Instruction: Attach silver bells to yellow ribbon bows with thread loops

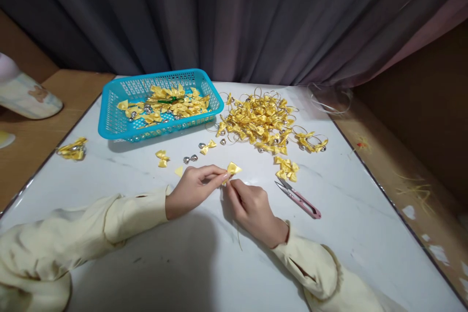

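Observation:
My left hand point(197, 187) pinches a yellow satin bow point(234, 168) between thumb and fingertips, above the middle of the table. Right beside it, my right hand point(255, 207) is closed with its thumb and forefinger against the bow's lower edge. A thin gold cord point(239, 239) trails down from under the right hand; the pinch itself is partly hidden by the fingers. Two silver bells point(190, 159) and a loose yellow bow point(162, 158) lie beyond my left hand. Pink-handled thread snips point(300, 199) rest to the right of my right hand.
A blue plastic basket point(161, 131) holds bows and bells at the back left. Beside it lies a heap of bows on cord loops point(261, 119). More bows point(286, 169) sit near the snips, and a bundle point(73, 149) at far left. A bottle point(27, 90) stands left, curtain behind.

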The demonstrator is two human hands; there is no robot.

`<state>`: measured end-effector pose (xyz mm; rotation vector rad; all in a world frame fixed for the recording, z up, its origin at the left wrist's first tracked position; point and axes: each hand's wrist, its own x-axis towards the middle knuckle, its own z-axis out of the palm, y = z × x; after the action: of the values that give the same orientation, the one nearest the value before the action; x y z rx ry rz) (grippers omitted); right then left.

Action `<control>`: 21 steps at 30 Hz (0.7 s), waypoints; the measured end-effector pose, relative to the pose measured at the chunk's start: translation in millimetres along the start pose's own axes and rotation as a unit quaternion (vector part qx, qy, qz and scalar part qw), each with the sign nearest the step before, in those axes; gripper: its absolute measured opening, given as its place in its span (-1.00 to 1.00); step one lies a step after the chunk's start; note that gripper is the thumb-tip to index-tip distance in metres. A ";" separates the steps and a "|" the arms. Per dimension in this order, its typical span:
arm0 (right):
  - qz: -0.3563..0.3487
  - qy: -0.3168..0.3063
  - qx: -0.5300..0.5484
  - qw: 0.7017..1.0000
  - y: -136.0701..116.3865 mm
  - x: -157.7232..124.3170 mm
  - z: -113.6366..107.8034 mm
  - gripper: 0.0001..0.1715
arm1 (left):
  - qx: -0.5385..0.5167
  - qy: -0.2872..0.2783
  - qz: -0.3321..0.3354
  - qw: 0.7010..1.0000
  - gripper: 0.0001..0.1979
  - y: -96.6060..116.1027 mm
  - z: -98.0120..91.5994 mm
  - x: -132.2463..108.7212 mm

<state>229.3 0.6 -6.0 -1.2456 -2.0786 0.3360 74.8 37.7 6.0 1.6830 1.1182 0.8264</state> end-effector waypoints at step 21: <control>0.015 -0.014 0.030 0.999 3.4 0.6 -3.2 -0.73 | 0.025 0.001 0.028 0.999 -0.84 0.4 -0.2 0.3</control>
<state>233.5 2.4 -5.2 -1.2436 -2.0599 0.4273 74.9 37.9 6.5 1.7627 1.1056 0.8428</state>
